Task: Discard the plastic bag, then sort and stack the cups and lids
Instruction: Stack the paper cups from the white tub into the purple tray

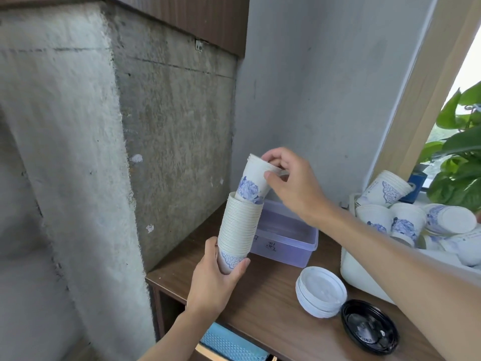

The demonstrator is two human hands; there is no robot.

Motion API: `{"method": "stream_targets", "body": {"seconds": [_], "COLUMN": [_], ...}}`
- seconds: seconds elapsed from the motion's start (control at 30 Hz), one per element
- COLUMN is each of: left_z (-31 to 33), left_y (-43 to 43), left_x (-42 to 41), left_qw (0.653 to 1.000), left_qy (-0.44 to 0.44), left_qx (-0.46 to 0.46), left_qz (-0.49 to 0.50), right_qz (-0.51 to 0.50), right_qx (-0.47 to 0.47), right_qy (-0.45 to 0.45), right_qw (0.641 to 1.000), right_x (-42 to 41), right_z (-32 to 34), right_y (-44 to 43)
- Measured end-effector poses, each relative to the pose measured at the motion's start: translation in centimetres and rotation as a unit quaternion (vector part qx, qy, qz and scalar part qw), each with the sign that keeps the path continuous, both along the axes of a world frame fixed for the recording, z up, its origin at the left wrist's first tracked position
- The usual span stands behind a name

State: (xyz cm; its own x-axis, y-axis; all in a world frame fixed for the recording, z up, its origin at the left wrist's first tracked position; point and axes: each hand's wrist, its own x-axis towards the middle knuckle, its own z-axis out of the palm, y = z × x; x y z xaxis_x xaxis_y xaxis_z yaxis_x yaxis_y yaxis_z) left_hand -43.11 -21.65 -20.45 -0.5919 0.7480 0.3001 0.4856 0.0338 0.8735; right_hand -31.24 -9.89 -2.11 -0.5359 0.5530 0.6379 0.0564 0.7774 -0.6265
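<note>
The left hand [221,277] gripped the foot of the tall cup stack [240,227], above the left end of the shelf [270,303]. The right hand [294,186] pinched the rim of the top cups [253,182], which sat tilted in its mouth and might jam or tip the stack.

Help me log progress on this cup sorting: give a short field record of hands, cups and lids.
left hand: grips the tall cup stack near its base
right hand: pinches the rim of a few nested cups, tilted, bottom inside the stack's top
white lids: stacked on the counter
black lids: beside the white lids, nearer the camera
loose cups: heaped in the white bin, right
</note>
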Motion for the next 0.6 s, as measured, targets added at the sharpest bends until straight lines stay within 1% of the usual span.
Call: {"method": "stream_targets", "body": {"seconds": [0.13,0.17,0.23,0.33,0.37,0.53,0.6], "left_z": [0.0,0.1,0.2,0.2,0.2,0.0,0.1], "left_y": [0.0,0.0,-0.1,-0.2,-0.2,-0.1,-0.2], "left_x": [0.0,0.0,0.1,0.1,0.0,-0.1,0.0], "left_qw": [1.000,1.000,1.000,1.000,1.000,1.000,0.999], "left_qy": [0.004,0.004,0.006,0.010,0.008,0.001,0.001], "left_qx": [0.002,0.003,0.009,0.015,0.017,0.026,0.034], "left_qz": [0.000,0.001,0.002,-0.001,-0.002,-0.011,-0.013], "right_qz": [0.022,0.017,0.000,0.002,0.005,0.031,0.052], "right_qx": [-0.002,-0.010,-0.048,-0.102,-0.116,-0.215,-0.250], "right_qy": [-0.078,-0.085,-0.092,-0.126,-0.123,-0.052,-0.054], "right_qw": [0.997,0.996,0.995,0.987,0.986,0.975,0.965], "right_x": [0.1,0.0,-0.3,-0.6,-0.7,-1.3,-1.2], "right_z": [-0.4,-0.7,-1.4,-2.8,-3.2,-4.5,-5.0], "right_y": [-0.7,-0.7,-0.7,-0.8,-0.9,-1.8,-2.3]}}
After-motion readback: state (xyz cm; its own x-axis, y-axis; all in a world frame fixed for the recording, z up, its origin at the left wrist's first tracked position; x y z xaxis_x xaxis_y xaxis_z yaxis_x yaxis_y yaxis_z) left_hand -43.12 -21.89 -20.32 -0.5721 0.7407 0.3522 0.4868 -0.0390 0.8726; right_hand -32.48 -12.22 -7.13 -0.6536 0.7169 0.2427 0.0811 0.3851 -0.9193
